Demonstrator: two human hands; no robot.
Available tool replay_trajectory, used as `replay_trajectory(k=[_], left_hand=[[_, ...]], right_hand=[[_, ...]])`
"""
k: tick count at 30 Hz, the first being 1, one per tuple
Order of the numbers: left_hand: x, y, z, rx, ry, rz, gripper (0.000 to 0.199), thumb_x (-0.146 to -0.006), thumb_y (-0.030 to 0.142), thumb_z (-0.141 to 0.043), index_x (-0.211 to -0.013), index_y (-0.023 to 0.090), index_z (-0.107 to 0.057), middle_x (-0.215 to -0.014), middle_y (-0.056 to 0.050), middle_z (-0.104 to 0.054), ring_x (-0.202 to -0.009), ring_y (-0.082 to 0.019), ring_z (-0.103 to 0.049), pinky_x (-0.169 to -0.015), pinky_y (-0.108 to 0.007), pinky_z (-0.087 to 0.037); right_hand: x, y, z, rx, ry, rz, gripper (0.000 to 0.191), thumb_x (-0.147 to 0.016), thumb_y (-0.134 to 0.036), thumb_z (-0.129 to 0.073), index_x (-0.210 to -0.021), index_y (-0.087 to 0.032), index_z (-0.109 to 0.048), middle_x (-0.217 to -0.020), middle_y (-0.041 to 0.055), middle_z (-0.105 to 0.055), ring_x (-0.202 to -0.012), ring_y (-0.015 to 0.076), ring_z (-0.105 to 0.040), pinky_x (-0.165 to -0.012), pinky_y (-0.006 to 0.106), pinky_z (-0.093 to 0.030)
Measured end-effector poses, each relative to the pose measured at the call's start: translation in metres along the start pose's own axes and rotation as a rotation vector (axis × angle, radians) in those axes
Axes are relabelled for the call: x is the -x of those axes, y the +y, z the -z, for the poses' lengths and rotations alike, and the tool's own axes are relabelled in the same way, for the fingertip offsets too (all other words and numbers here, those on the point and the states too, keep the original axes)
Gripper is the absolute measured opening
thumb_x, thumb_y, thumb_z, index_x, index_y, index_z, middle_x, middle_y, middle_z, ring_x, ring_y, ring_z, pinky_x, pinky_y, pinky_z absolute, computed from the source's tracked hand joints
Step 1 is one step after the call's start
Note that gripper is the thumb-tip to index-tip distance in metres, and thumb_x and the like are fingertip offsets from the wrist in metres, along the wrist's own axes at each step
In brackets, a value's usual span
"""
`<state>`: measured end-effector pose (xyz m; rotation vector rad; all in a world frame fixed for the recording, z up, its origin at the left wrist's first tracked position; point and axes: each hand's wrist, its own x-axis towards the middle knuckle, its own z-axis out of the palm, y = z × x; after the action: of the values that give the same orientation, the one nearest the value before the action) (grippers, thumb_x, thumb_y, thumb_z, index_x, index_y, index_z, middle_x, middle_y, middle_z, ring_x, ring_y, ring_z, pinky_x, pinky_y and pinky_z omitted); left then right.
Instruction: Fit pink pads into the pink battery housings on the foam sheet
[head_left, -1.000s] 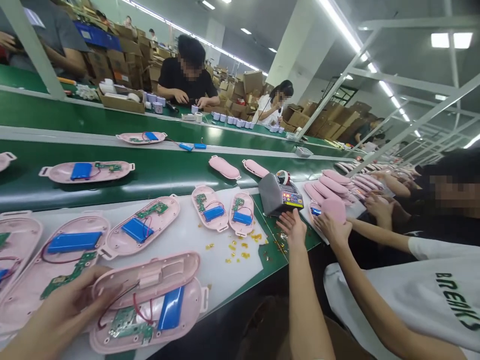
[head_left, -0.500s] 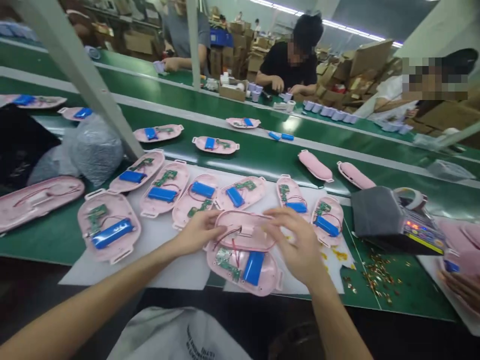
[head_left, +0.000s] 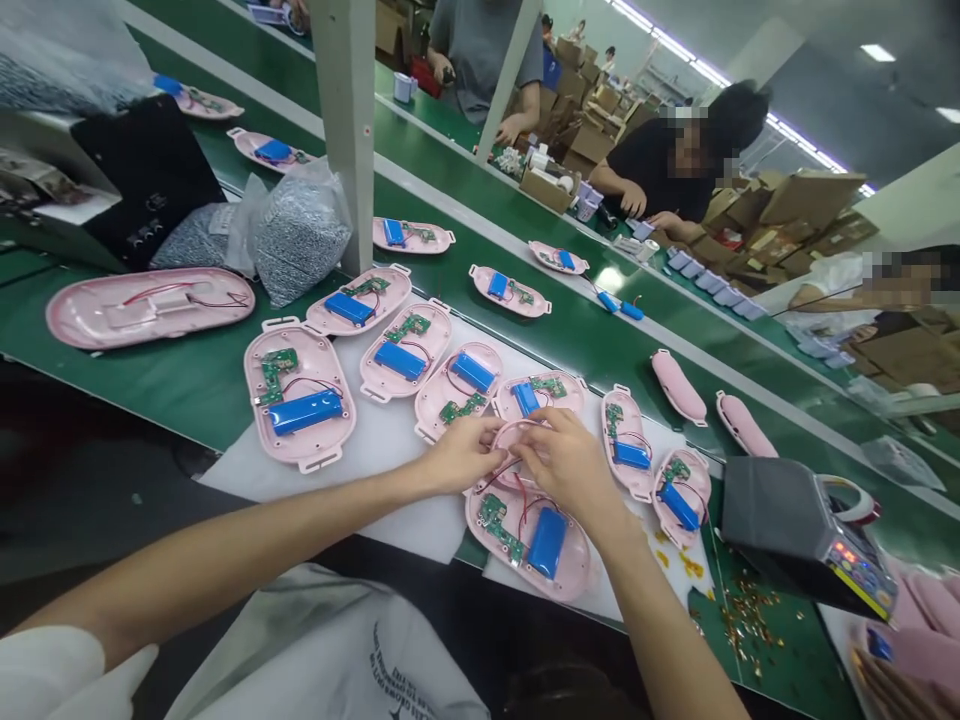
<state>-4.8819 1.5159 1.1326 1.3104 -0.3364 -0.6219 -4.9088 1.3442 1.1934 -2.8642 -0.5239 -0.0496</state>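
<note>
A pink plastic shell half [head_left: 516, 437] is held up between my two hands, its hollow side facing me and partly covered by my fingers. My left hand [head_left: 466, 456] pinches its left end, close to thin wires. My right hand [head_left: 564, 462] is closed over its right side, fingertips bent into the hollow. Just below lies another pink shell half [head_left: 577, 580] with a green circuit board [head_left: 501, 528] and a blue battery pack [head_left: 547, 543]. Red wires run upward from it toward the held half.
Several pink shell halves with boards and batteries [head_left: 304, 412] lie around on white foam sheets [head_left: 375, 430]. A grey machine with a lit display [head_left: 795, 540] stands right, near scattered small metal parts [head_left: 750, 620]. A post [head_left: 345, 130] rises beside a plastic bag [head_left: 300, 230]. Co-workers sit across the green line.
The head view has turned left and tilted, so the scene sits lower and further right. My right hand has moved in toward my left and now covers more of the held shell half.
</note>
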Motion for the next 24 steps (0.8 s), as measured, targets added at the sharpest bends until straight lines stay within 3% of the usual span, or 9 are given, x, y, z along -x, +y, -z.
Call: replay_trajectory(k=[3, 6, 9, 12, 15, 18, 21, 22, 24], left_hand=[[0.003, -0.002, 0.002, -0.066, -0.004, -0.002, 0.023, -0.075, 0.018, -0.058, -0.095, 0.012, -0.067, -0.077, -0.005, -0.068, -0.068, -0.018, -0.064, -0.055, -0.023, -0.046], [0.006, 0.001, 0.005, -0.117, 0.007, -0.005, 0.024, -0.078, 0.019, -0.057, -0.100, 0.014, -0.065, -0.087, -0.006, -0.069, -0.074, -0.019, -0.066, -0.058, -0.024, -0.048], [0.007, 0.007, 0.005, -0.234, 0.020, -0.092, 0.024, -0.082, 0.024, -0.060, -0.103, 0.015, -0.066, -0.097, -0.006, -0.069, -0.085, -0.021, -0.066, -0.067, -0.026, -0.050], [0.010, 0.011, 0.005, -0.403, -0.081, -0.191, 0.025, -0.089, 0.036, -0.060, -0.102, 0.016, -0.068, -0.090, -0.005, -0.070, -0.085, -0.022, -0.066, -0.074, -0.028, -0.050], [0.019, 0.017, 0.010, -0.578, -0.296, -0.290, 0.021, -0.090, 0.019, -0.053, -0.106, 0.017, -0.067, -0.097, -0.007, -0.072, -0.094, -0.023, -0.067, -0.088, -0.033, -0.050], [0.023, 0.039, 0.018, -0.805, -0.607, -0.392, 0.049, -0.076, 0.000, -0.052, -0.120, 0.018, -0.063, -0.143, -0.014, -0.053, -0.138, -0.030, -0.044, -0.116, -0.045, -0.032], [-0.005, 0.080, 0.026, -0.987, -0.827, -0.295, 0.064, -0.067, 0.008, -0.065, -0.129, 0.024, -0.060, -0.159, -0.010, -0.030, -0.147, -0.035, -0.027, -0.118, -0.047, -0.030], [-0.025, 0.095, 0.028, -1.029, -0.819, -0.251, 0.063, -0.068, 0.013, -0.067, -0.129, 0.026, -0.060, -0.158, -0.007, -0.033, -0.145, -0.033, -0.032, -0.116, -0.043, -0.035], [-0.080, 0.120, 0.031, -1.121, -0.618, -0.201, 0.051, -0.076, 0.020, -0.063, -0.127, 0.026, -0.062, -0.150, -0.004, -0.046, -0.136, -0.028, -0.045, -0.111, -0.034, -0.038]], right_hand=[[-0.002, 0.008, 0.000, -0.052, 0.122, -0.246, 0.020, -0.075, -0.037, -0.076, -0.074, -0.020, -0.065, -0.087, 0.0055, -0.068, -0.082, 0.0222, -0.062, -0.072, 0.034, -0.048], [-0.002, 0.021, 0.011, -0.285, 0.004, -0.433, 0.028, -0.071, -0.045, -0.075, -0.081, -0.020, -0.068, -0.077, 0.0025, -0.070, -0.071, 0.0204, -0.064, -0.067, 0.032, -0.049], [0.005, 0.025, 0.024, -0.437, -0.045, -0.369, 0.019, -0.078, -0.039, -0.067, -0.081, -0.021, -0.071, -0.080, 0.0027, -0.073, -0.073, 0.0197, -0.067, -0.071, 0.031, -0.051], [0.032, 0.008, 0.028, -0.274, 0.159, -0.211, 0.015, -0.084, -0.031, -0.061, -0.080, -0.021, -0.070, -0.075, 0.0026, -0.071, -0.067, 0.0177, -0.065, -0.064, 0.028, -0.049], [0.074, -0.023, 0.015, -0.010, 0.287, -0.001, 0.017, -0.090, -0.018, -0.052, -0.080, -0.021, -0.066, -0.070, 0.0028, -0.065, -0.062, 0.0160, -0.060, -0.059, 0.027, -0.045], [0.105, -0.045, -0.014, 0.080, 0.246, -0.002, 0.021, -0.085, -0.020, -0.059, -0.106, -0.019, -0.063, -0.104, 0.0123, -0.067, -0.094, 0.0262, -0.063, -0.080, 0.038, -0.051], [0.112, -0.049, -0.038, 0.054, 0.120, -0.166, 0.083, -0.070, -0.036, -0.075, -0.144, -0.017, -0.041, -0.138, 0.0211, -0.050, -0.125, 0.0411, -0.049, -0.100, 0.058, -0.043], [0.112, -0.047, -0.042, 0.027, 0.067, -0.196, 0.094, -0.067, -0.037, -0.077, -0.149, -0.018, -0.035, -0.140, 0.0206, -0.048, -0.127, 0.0418, -0.047, -0.102, 0.059, -0.042], [0.112, -0.038, -0.043, -0.033, -0.003, -0.207, 0.094, -0.067, -0.035, -0.075, -0.150, -0.023, -0.033, -0.135, 0.0176, -0.052, -0.121, 0.0387, -0.052, -0.102, 0.056, -0.044]])
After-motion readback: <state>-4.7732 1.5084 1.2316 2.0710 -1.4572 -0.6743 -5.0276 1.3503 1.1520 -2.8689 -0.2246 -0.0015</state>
